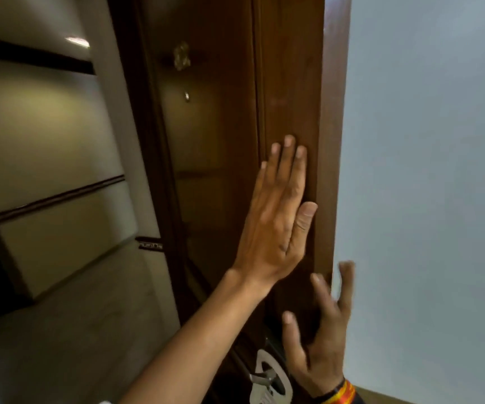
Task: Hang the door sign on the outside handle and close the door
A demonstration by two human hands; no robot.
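A dark brown wooden door (221, 112) fills the middle of the head view, seen at an angle with its edge (333, 141) toward me. My left hand (276, 217) lies flat against the door panel near that edge, fingers straight and together. My right hand (320, 339) hovers lower by the door's edge, fingers spread and blurred, holding nothing. Below it a white door sign (267, 383) hangs around the metal handle (260, 378) at the frame's bottom.
A pale blue-grey wall (425, 170) stands right of the door. To the left runs a corridor with beige wall panels (46, 141) split by dark strips. A small brass ornament (181, 55) and a peephole (187, 96) sit high on the door.
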